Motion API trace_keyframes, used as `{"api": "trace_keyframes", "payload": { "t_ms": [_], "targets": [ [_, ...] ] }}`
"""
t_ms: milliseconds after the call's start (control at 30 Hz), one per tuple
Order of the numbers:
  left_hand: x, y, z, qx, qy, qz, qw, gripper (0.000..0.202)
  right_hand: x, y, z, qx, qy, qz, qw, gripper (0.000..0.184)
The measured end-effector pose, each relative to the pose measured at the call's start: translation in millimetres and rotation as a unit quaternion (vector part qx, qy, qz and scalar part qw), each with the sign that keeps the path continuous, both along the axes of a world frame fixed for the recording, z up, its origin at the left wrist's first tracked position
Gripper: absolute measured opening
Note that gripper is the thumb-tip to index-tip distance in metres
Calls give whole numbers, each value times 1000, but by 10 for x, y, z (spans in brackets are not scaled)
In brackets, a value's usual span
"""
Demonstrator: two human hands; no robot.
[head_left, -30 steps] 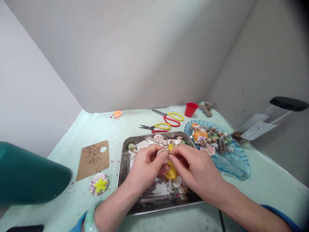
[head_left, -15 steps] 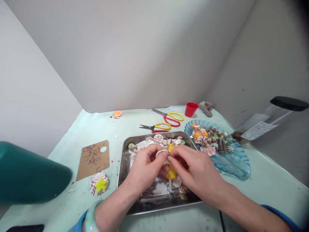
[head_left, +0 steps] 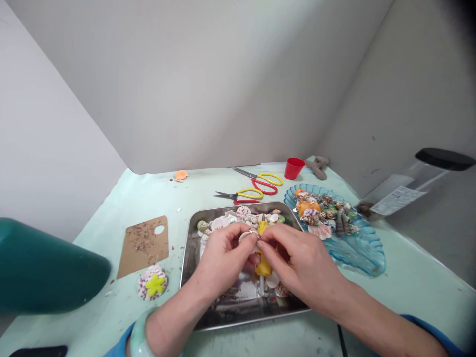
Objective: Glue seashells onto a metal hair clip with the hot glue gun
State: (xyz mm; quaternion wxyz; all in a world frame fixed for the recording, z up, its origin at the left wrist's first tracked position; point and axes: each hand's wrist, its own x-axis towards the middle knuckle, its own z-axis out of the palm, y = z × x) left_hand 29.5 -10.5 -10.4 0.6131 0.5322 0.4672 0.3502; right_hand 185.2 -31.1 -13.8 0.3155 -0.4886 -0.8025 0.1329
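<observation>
Above a metal tray (head_left: 208,325) full of seashells, my two hands meet. My left hand (head_left: 228,253) is closed, pinching a small pale shell (head_left: 244,237) between thumb and fingers. The thumb and fingertips of my right hand (head_left: 297,253) press together at the shell's right edge, on something small and thin that I cannot make out. Beneath the hands, a yellow-handled tool (head_left: 264,265) with a metal shaft lies in the tray, partly hidden. White and spotted shells (head_left: 243,213) are heaped along the tray's far side.
Two pairs of scissors (head_left: 250,195) lie behind the tray, near a red cup (head_left: 294,168). A blue shell-shaped dish (head_left: 366,253) of shells stands right. Leftward are a brown card (head_left: 143,248), a shell disc with a yellow flower (head_left: 154,284) and a green cylinder (head_left: 48,270).
Hardly anything differs. Both hands stay at the small shell, with only a very slight shift of the fingers and the view.
</observation>
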Motion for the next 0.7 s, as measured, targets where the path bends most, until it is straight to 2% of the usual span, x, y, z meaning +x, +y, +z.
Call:
{"api": "trace_keyframes", "payload": {
  "t_ms": [467, 700],
  "targets": [
    [-12, 20, -23, 11, 0, -3, 1000, 19, 8, 14, -28, -9, -1, -13, 1000, 14],
    [5, 7, -20, 15, 1, 17, 1000, 19, 15, 21, -36, 17, -17, -32, 999, 15]
  ]
}}
